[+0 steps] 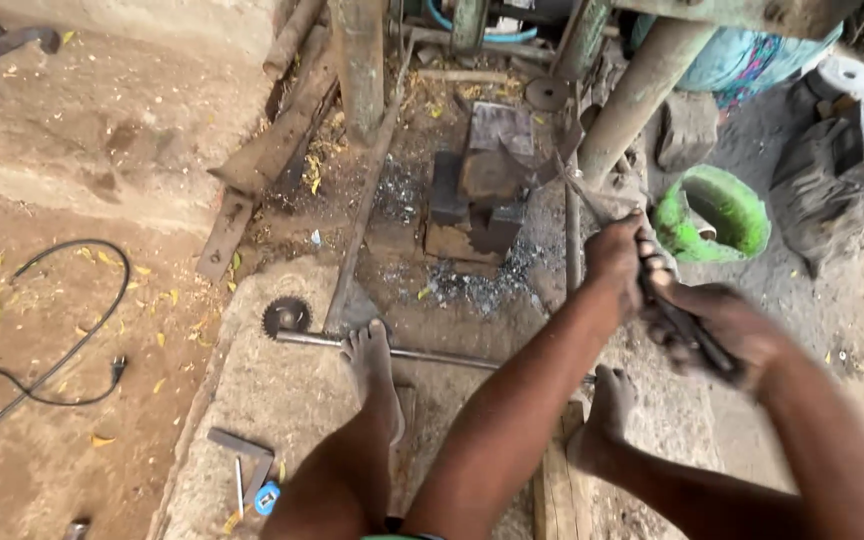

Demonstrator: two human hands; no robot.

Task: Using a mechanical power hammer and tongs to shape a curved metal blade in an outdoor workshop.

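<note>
Both of my hands grip long dark metal tongs (592, 205). My left hand (617, 255) is wrapped around the handles higher up; my right hand (717, 325) holds the handle ends lower right. The tongs' jaws point up and left toward a dark iron anvil block (482, 190) and seem to pinch a thin metal piece near it. The hands are blurred by motion. My bare feet (372, 365) rest on a stone slab, the left foot across a steel rod (422, 352).
A small toothed saw disc (286, 317) lies at the rod's left end. A green plastic basin (717, 210) stands to the right. A black cable (62, 340) loops on the dirt at left. Metal bars, posts and a square ruler (242, 455) lie around.
</note>
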